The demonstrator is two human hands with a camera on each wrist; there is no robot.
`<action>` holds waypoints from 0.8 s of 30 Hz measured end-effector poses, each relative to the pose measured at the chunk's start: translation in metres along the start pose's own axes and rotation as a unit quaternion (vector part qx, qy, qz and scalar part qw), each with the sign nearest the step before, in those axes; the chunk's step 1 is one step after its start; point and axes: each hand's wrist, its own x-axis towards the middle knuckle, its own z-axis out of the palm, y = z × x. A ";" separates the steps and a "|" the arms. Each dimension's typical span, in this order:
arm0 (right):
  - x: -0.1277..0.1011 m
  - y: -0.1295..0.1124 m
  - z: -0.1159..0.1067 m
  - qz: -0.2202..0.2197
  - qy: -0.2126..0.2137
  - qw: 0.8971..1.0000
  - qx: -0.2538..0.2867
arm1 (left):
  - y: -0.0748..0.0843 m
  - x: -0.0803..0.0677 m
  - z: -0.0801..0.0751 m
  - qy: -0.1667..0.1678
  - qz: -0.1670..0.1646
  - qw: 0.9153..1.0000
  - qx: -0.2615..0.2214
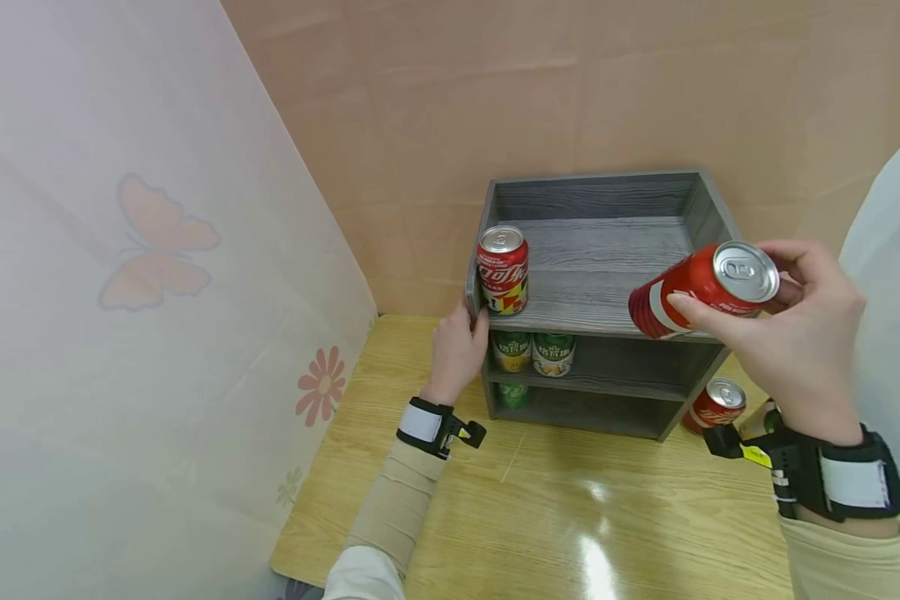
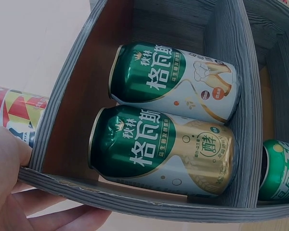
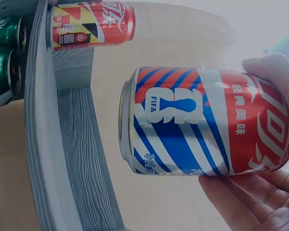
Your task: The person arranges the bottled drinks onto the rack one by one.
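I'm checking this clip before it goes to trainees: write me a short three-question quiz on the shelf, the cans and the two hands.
1. True or false: the right hand grips a red can tilted on its side above the top shelf.
2. Which tier holds the two green cans? A top, B middle, C bottom.
3. What does the left hand touch?

Key
1. True; the held can's lid points towards the camera.
2. B, the middle tier; an upright red can stands on the top one.
3. The grey shelf unit's left front edge, beside the upright red can.
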 end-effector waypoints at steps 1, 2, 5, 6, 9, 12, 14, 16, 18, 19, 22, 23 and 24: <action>0.002 -0.001 0.003 -0.003 -0.005 1.000 0.001 | 0.000 0.000 0.000 -0.001 -0.001 1.000 0.000; 0.004 -0.001 0.005 -0.005 -0.010 1.000 0.002 | 0.000 0.000 0.000 -0.002 -0.002 1.000 -0.001; 0.008 -0.003 0.012 -0.011 -0.021 1.000 0.004 | -0.001 0.000 0.000 -0.003 -0.002 1.000 0.000; 0.010 -0.003 0.015 -0.012 -0.023 1.000 0.003 | -0.001 0.000 0.000 -0.003 -0.002 1.000 0.001; 0.012 -0.003 0.021 -0.001 -0.027 1.000 0.000 | -0.001 0.000 0.000 -0.002 0.001 1.000 0.004; 0.015 -0.003 0.027 0.007 -0.032 0.999 -0.007 | 0.000 0.000 0.000 -0.002 0.000 1.000 0.001; 0.017 -0.003 0.031 0.010 -0.039 0.999 -0.009 | 0.000 0.000 0.000 -0.002 -0.001 1.000 0.000; 0.019 -0.003 0.034 0.010 -0.045 0.999 -0.017 | -0.001 0.000 0.000 -0.001 -0.002 1.000 0.000; 0.020 -0.003 0.037 0.015 -0.052 0.998 -0.021 | -0.001 0.001 0.000 -0.001 -0.002 1.000 0.001; 0.021 -0.002 0.039 0.018 -0.056 0.998 -0.024 | 0.000 0.001 0.000 -0.001 -0.001 1.000 0.001; 0.023 -0.002 0.044 0.021 -0.060 0.997 -0.034 | 0.000 0.000 -0.001 -0.001 -0.002 1.000 0.000; 0.023 -0.001 0.046 0.022 -0.061 0.997 -0.037 | 0.000 0.000 -0.001 -0.002 -0.003 1.000 -0.001; 0.024 -0.001 0.048 0.021 -0.061 0.997 -0.041 | 0.000 0.000 -0.001 -0.001 -0.002 1.000 -0.002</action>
